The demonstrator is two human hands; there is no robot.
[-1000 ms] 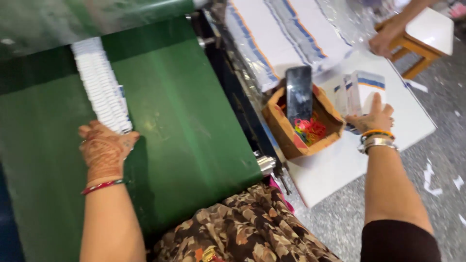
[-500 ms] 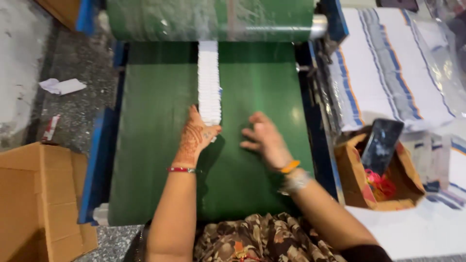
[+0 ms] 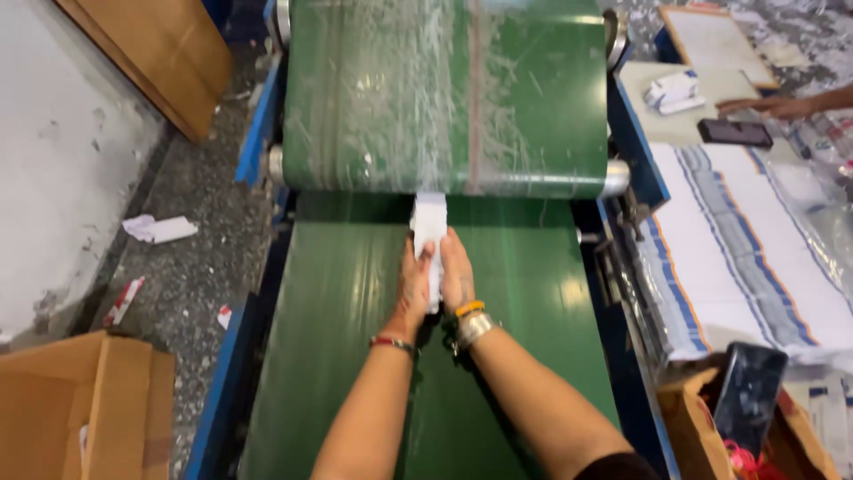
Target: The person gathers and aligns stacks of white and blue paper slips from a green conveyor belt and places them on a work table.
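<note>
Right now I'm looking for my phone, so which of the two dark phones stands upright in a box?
The phone at the lower right, propped upright in the brown cardboard box; the other phone lies flat on the far table.

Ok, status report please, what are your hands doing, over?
Left hand and right hand pressed on either side of the white stack on the green belt. Stack's far end sits at the roller. Nothing in the way.

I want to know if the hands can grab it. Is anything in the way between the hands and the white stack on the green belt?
Nothing is. The left hand and right hand already press against the two sides of the white stack on the green belt. The stack's far end sits at the roller.
</note>
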